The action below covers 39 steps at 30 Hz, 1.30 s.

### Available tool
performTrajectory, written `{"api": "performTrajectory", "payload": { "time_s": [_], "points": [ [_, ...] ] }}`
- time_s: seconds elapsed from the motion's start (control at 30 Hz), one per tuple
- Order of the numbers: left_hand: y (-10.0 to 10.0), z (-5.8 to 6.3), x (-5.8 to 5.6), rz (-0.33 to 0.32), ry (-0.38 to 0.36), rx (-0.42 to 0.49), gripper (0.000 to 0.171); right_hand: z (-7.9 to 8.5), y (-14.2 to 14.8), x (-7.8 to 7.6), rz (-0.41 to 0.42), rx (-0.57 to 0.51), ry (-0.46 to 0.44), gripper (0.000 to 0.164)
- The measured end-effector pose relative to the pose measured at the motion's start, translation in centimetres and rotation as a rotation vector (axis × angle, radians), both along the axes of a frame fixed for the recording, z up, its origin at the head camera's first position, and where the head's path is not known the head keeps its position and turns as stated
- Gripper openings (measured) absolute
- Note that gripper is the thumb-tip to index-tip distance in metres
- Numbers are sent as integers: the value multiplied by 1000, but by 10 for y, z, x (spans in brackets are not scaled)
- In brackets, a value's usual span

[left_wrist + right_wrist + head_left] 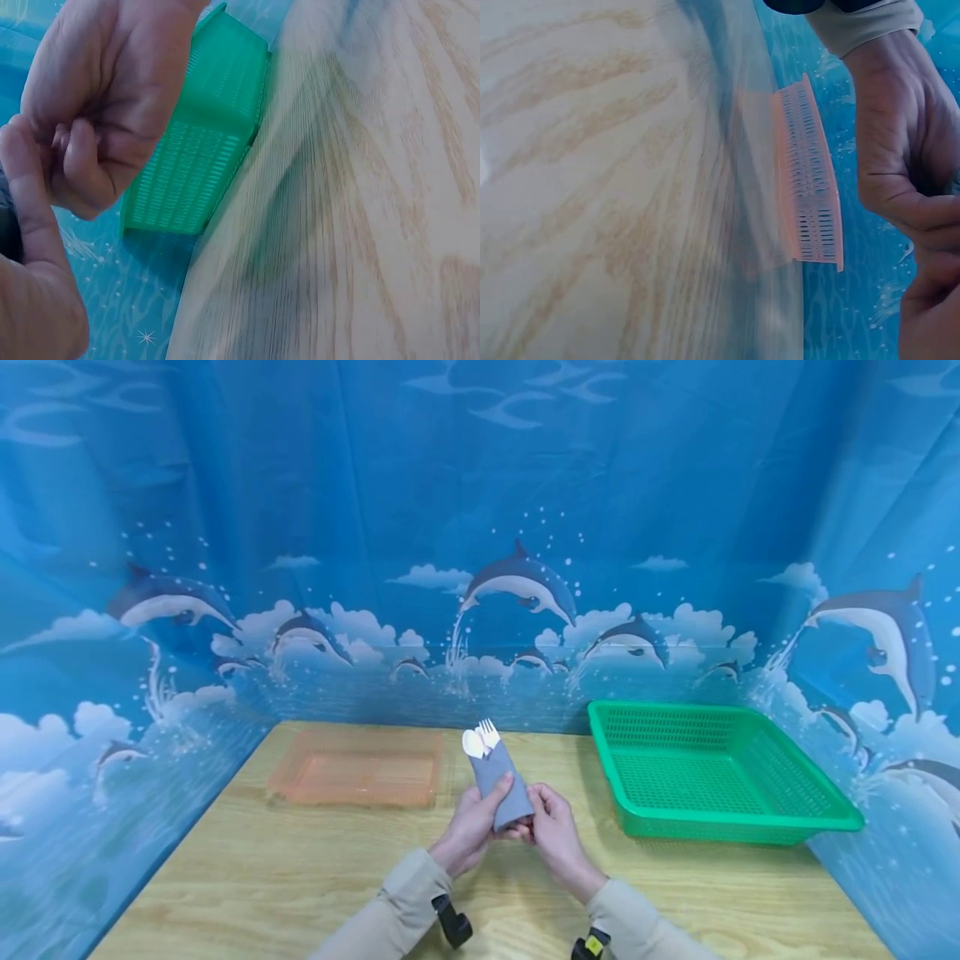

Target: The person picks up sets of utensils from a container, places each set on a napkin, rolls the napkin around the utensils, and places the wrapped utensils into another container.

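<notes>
A grey folded napkin (501, 781) is held up above the table, with a white spoon (473, 743) and a white fork (489, 733) sticking out of its top end. My left hand (471, 827) grips the napkin from the left, thumb across its front. On the lower right edge, my right hand (557, 832) pinches the napkin between thumb and fingers. Both hands' other fingers are partly hidden behind it. The wrist views show the two hands close together, but the cutlery is out of sight there.
An orange translucent slotted basket (360, 768) lies on the left of the wooden table (247, 860). A larger green perforated basket (720, 777) stands at the right. Behind the table hangs a blue dolphin-print curtain (420, 485).
</notes>
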<state>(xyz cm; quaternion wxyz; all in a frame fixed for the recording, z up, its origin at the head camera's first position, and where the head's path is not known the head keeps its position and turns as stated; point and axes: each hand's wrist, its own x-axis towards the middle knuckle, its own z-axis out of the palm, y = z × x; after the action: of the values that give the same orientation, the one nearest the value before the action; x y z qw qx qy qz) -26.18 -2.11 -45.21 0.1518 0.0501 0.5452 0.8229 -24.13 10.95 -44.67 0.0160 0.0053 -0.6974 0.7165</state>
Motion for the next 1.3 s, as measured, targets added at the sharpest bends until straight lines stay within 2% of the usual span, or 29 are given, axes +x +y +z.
{"api": "performTrajectory", "payload": {
  "time_s": [0.27,0.43,0.7,0.97,1.13,1.3],
  "points": [
    [7,3,1,26,44,-102,62,-6,2,-5,-16,57,20,26],
    [9,1,1,53,24,-112,59,-11,3,-5,-8,114,25,28],
    [2,-3,-3,124,30,-168,57,-15,7,-11,-64,137,35,21],
    [-4,-10,-4,161,68,-255,53,-15,11,-8,-26,12,-47,25],
    [-6,-10,-5,184,112,-285,50,-10,13,-3,55,90,-43,28],
    [-5,-8,-5,193,145,-368,52,-6,17,-1,113,138,-36,27]
  ]
}}
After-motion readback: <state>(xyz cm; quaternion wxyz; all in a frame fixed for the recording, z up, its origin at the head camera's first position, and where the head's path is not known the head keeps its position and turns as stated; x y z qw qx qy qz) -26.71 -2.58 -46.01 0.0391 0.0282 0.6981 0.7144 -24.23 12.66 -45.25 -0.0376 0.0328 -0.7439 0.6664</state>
